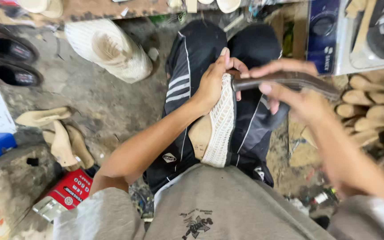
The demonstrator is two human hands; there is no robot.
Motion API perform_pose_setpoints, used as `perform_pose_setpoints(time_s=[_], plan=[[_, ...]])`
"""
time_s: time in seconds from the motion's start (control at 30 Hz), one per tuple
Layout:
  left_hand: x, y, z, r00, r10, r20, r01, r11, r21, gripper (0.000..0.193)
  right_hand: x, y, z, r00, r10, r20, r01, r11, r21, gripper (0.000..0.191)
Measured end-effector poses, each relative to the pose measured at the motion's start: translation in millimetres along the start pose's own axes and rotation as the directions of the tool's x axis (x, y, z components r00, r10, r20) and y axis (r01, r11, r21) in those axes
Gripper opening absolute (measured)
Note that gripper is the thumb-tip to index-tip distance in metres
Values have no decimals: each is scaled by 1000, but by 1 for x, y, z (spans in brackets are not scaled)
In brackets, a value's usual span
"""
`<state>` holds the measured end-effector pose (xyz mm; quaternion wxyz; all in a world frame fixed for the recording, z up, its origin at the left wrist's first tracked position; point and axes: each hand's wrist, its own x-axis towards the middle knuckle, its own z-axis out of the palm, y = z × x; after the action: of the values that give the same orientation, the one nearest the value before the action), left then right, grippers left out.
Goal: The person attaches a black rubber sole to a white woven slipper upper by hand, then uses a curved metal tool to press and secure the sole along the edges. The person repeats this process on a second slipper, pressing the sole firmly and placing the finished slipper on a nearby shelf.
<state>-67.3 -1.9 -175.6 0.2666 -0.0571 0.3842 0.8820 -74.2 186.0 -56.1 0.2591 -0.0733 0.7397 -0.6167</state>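
A seated worker grips one white mesh shoe on the lap and sets a dark tool to its far end.

The shoe's long axis runs roughly 12 to 6 o'clock, toe away from the body, heel near the grey shirt, resting along the black trousers. The left hand is clenched round the toe end, so most of the shoe lies below the grip, toward 6 o'clock. The right hand, blurred, is closed on the tool, whose axis runs 9 to 3 o'clock and whose tip meets the shoe's top at 12. On the floor: two dark shoes at 9 to 10 o'clock, one white hat at 11, one red tin at 7, and a pile of wooden lasts at 3, too bunched to count.
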Motion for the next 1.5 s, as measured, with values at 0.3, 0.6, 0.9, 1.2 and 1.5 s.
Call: perform_pose_setpoints(time_s=[0.3, 0.6, 0.9, 1.2, 1.5], plan=[[-59, 104, 105, 619, 434, 655, -756, 556, 346, 69, -124, 11, 17, 805, -494, -330, 592, 713, 376, 27], [-61, 71, 117, 803, 366, 470, -554, 749, 362, 71, -145, 35, 93, 699, -368, -613, 676, 619, 400, 31], [-83, 57, 124, 783, 429, 450, -622, 544, 563, 65, -195, -13, 59, 832, -450, -324, 348, 879, -326, 24], [-102, 61, 121, 740, 464, 487, -667, 419, 616, 56, -173, -31, 93, 852, -181, -491, 416, 803, 427, 25], [-104, 54, 117, 730, 435, 527, -681, 396, 616, 55, -210, -20, 62, 898, -155, -412, 110, 985, -130, 21]])
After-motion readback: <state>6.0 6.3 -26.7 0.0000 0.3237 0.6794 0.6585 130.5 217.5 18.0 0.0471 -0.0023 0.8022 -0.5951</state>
